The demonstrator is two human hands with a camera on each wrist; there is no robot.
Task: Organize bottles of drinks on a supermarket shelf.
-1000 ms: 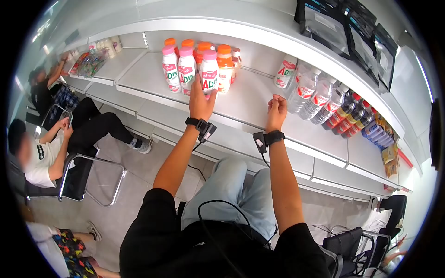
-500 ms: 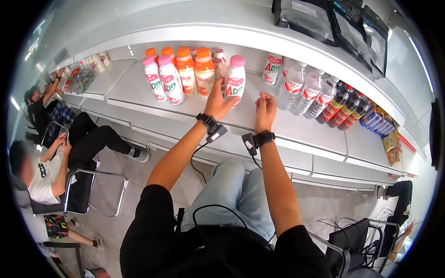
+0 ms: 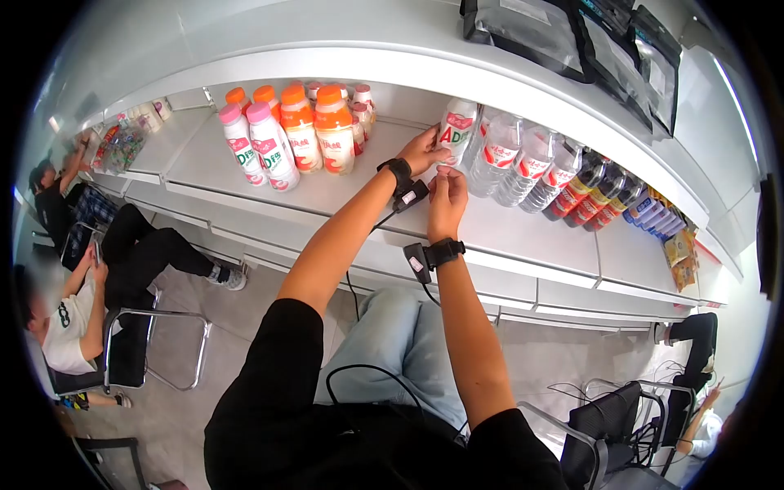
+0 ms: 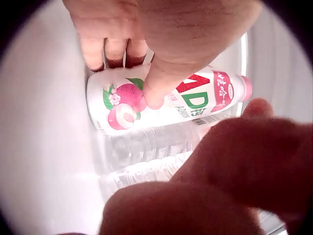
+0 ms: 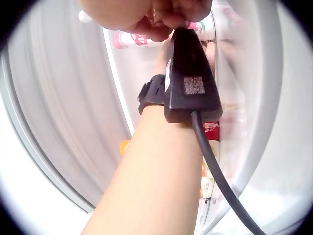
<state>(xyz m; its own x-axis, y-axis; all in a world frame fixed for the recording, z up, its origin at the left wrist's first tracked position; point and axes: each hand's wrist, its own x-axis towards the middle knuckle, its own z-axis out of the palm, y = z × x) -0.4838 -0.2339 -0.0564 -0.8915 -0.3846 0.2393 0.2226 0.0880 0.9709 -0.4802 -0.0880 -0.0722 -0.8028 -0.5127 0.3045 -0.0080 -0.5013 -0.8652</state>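
Note:
My left hand (image 3: 423, 153) grips a white AD milk drink bottle (image 3: 457, 131), standing close beside the water bottles on the shelf. The left wrist view shows the thumb across the front of the bottle (image 4: 195, 100), by its peach picture, with fingers round the far side. Its pink cap (image 4: 247, 88) points right there; in the head view the upper shelf edge hides it. My right hand (image 3: 447, 200) hovers just in front of the left, fingers loosely curled and holding nothing. In the right wrist view, this hand (image 5: 151, 17) overlaps the bottles behind.
Two pink-capped bottles (image 3: 273, 151) and several orange-capped bottles (image 3: 333, 135) stand on the left. Clear water bottles (image 3: 494, 159), cola bottles (image 3: 588, 192) and blue cans (image 3: 649, 212) line the right. An upper shelf (image 3: 327, 64) overhangs them. A seated person (image 3: 73, 318) is at left.
My left hand has carried the pink-capped bottle right, from the group on the left to beside the water bottles. The right hand stays near, slightly lower and further left in view.

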